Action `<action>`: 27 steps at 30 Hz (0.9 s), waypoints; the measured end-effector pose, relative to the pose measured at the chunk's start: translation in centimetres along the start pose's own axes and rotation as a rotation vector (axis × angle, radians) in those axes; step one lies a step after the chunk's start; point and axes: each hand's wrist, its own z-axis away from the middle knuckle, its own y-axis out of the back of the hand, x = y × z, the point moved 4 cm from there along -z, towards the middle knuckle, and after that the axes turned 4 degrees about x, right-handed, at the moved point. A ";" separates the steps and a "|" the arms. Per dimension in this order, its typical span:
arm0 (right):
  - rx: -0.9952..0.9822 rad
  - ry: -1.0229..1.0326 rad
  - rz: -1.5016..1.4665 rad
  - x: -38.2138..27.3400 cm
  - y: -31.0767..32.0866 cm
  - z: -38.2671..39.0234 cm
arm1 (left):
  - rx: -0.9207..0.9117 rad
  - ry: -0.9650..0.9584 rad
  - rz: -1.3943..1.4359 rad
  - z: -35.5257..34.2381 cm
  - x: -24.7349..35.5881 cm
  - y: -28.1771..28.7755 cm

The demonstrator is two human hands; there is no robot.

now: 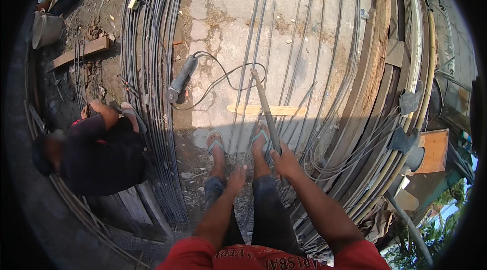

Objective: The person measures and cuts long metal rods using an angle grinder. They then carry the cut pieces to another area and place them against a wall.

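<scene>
My right hand (286,162) is wrapped round a long grey-brown metal pipe (267,105). The pipe slants away from me, and its far end meets the thin steel rods (252,42) on the concrete. Closed in front of my left shin, my left hand (236,176) is near the close ends of these rods. Whatever is inside its fingers is too small to make out. A short light wooden board (284,111) lies crosswise by the rods, just ahead of my sandalled feet, with the pipe passing over it.
An angle grinder (182,78) with a looping black cord lies ahead to the left. Beyond it runs a bundle of steel rods (152,67). Another person (101,153) crouches at the left, a hand near short rods. Long timbers (375,62) and bent rods line the right side.
</scene>
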 end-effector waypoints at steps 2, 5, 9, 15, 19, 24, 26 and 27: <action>-0.034 -0.077 -0.053 -2.5 -0.6 -0.5 | 0.020 0.011 -0.007 -1.0 0.0 1.4; -0.038 -0.199 -0.077 -5.8 -1.4 1.9 | 0.116 -0.056 -0.078 -0.3 -0.3 2.1; 0.046 -0.118 0.025 -2.6 -4.5 0.9 | 0.158 -0.047 -0.085 -0.1 1.0 3.2; 0.027 -0.189 -0.039 -2.8 -4.4 1.6 | 0.037 -0.019 -0.025 -0.3 0.6 3.4; 0.126 -0.039 0.067 0.6 -6.1 1.0 | 0.056 -0.023 -0.074 -0.8 0.3 2.7; 0.251 0.055 0.065 3.6 -8.6 1.1 | 0.057 -0.060 -0.096 0.7 2.2 4.1; 0.202 -0.008 0.025 4.0 -8.5 1.7 | 0.021 -0.063 -0.092 0.8 2.9 3.9; 0.170 -0.038 0.038 4.7 -7.9 1.7 | -0.012 -0.070 -0.094 0.3 2.8 3.0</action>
